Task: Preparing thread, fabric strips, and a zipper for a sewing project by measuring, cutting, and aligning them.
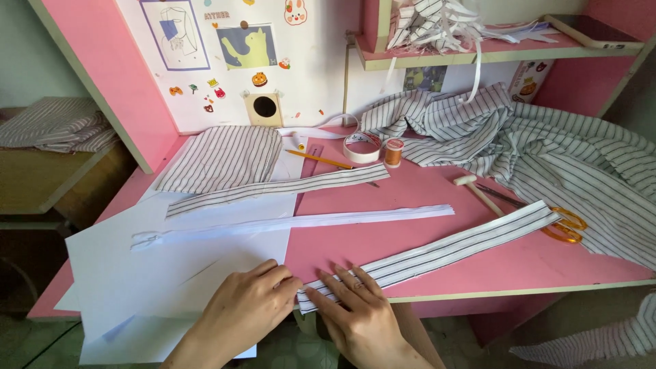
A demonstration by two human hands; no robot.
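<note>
A long striped fabric strip (451,246) lies diagonally on the pink desk (383,239), its near end at the front edge. My left hand (249,307) pinches that near end between thumb and fingers, resting partly on a large white paper sheet (137,273). My right hand (359,314) lies flat on the same end with fingers spread, pressing it down. Farther back lie a white zipper (294,222) and a second striped strip (280,188).
Orange-handled scissors (564,225) and a small wooden mallet (478,191) lie at right beside a heap of striped cloth (547,150). A tape roll (362,147), an orange thread spool (393,152), a pencil (321,159) and a cut striped piece (225,157) sit at the back.
</note>
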